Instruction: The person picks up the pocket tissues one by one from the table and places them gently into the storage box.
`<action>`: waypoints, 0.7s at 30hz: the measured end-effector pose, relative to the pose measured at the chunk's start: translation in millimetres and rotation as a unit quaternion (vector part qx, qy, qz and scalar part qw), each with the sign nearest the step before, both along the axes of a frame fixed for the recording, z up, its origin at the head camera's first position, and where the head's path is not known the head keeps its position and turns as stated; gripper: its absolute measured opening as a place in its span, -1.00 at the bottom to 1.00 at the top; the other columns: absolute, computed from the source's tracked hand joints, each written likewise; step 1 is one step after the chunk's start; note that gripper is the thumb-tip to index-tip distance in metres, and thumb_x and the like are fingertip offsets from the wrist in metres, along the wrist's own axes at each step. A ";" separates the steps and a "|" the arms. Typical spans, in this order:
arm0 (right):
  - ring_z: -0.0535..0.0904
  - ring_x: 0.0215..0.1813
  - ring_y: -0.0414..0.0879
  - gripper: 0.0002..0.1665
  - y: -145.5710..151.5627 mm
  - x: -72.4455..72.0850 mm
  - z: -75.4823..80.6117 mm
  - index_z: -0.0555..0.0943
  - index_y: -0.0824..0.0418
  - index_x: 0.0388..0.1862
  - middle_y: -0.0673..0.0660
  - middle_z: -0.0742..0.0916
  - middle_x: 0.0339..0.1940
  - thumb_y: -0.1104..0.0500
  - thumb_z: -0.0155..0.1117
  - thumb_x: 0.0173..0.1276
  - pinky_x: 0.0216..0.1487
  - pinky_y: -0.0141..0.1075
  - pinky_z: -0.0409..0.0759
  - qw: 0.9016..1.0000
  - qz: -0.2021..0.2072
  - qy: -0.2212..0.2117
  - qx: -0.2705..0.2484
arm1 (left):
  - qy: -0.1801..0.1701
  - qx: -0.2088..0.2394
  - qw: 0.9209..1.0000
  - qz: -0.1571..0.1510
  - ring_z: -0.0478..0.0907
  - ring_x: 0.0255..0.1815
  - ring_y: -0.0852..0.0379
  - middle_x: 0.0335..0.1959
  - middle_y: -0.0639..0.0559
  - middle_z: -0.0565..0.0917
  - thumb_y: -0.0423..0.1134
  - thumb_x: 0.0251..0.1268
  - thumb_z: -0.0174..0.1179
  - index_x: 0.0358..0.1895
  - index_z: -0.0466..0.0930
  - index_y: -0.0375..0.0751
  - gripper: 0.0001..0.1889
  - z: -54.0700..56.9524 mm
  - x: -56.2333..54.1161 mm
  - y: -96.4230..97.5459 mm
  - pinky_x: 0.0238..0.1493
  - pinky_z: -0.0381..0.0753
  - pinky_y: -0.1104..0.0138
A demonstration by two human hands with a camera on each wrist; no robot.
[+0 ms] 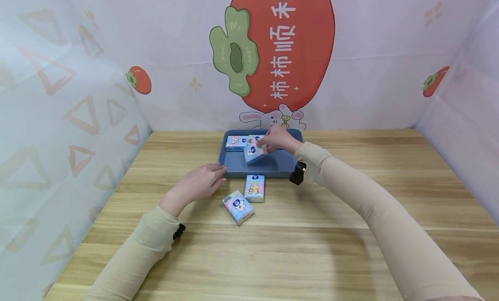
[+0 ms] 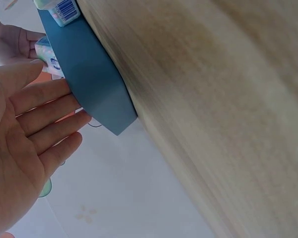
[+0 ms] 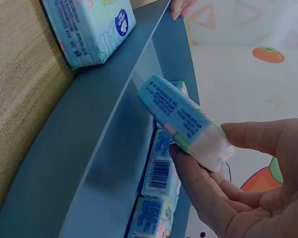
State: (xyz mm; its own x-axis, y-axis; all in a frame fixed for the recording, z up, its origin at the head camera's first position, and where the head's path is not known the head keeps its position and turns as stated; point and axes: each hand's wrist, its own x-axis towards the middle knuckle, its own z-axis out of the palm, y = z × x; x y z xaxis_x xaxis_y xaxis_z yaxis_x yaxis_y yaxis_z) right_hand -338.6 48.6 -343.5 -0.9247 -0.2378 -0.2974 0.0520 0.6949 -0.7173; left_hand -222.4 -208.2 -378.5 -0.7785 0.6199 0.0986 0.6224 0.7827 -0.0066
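My right hand [image 1: 278, 137] pinches a small tissue pack [image 1: 254, 153] between thumb and fingers. It tilts over the blue tray [image 1: 273, 175]; its wrapper prints and whitish end show in the right wrist view [image 3: 176, 111]. Along the tray's back wall lie more tissue packs [image 1: 235, 141], partly hidden by the held one and the hand. With fingers extended, my left hand [image 1: 200, 182] touches the tray's front left corner, and the left wrist view shows its open palm [image 2: 25, 134] beside the tray wall [image 2: 89, 74].
Two tissue packs lie on the wooden table [image 1: 296, 249] in front of the tray: one pack [image 1: 255, 188] close against its front wall, another pack [image 1: 238, 207] nearer and turned at an angle. A printed curtain [image 1: 175, 93] rises behind the table and along both sides.
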 end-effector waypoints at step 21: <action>0.71 -0.19 -0.01 -0.47 -5.9 -13.6 -12.0 0.48 0.33 0.02 0.19 0.69 -0.19 0.00 0.36 0.23 -0.03 -0.24 0.69 0.999 -0.024 -0.014 0.025 | -0.001 -0.002 1.000 0.000 0.48 0.23 -0.17 0.15 -0.28 0.57 -0.16 0.42 0.05 0.14 0.53 -0.37 -0.61 -0.8 -0.7 0.0 0.26 0.49 0.04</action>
State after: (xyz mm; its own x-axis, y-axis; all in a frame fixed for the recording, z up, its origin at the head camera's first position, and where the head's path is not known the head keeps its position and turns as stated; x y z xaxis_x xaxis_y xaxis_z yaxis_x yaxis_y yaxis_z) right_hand -352.3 42.7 -355.5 -0.9255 -0.1778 -0.3344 0.1057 0.7266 -0.6789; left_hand -223.1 -208.1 -379.2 -0.7792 0.6197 0.0939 0.6218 0.7831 -0.0079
